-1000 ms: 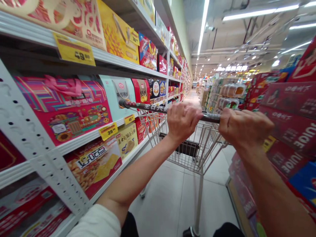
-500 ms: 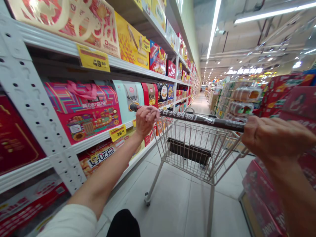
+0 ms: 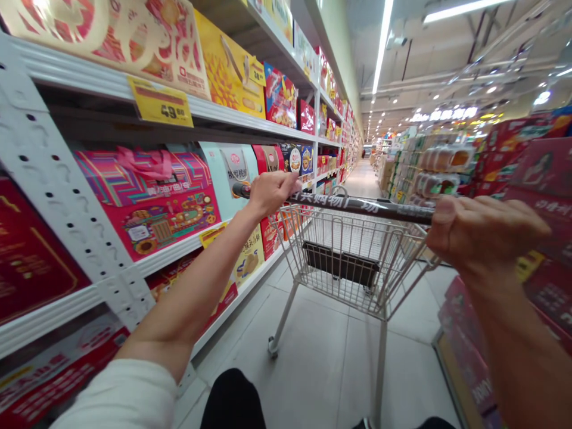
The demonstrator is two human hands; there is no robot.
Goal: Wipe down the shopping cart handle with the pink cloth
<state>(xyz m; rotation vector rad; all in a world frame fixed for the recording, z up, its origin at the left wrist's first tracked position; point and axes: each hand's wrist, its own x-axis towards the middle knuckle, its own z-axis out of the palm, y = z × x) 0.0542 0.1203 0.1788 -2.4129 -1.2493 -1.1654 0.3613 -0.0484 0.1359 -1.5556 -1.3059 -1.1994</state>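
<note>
Over my remote feed I see the left hand (image 3: 273,192) at twelve o'clock and right hand (image 3: 485,231) at two, fingers clenched round the handle (image 3: 366,206) of the shopping cart (image 3: 339,263) at one.

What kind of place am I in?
Probably a supermarket: there's a wire shopping cart in front of you, yellow price tags along the white shelves, and rows of boxed goods.

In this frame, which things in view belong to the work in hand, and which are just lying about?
In use:
- shopping cart
- its handle, held by the left hand and right hand

Just around:
- white shelving
- pink box with a ribbon handle
- yellow price tag
- stacked red cartons at right
</note>
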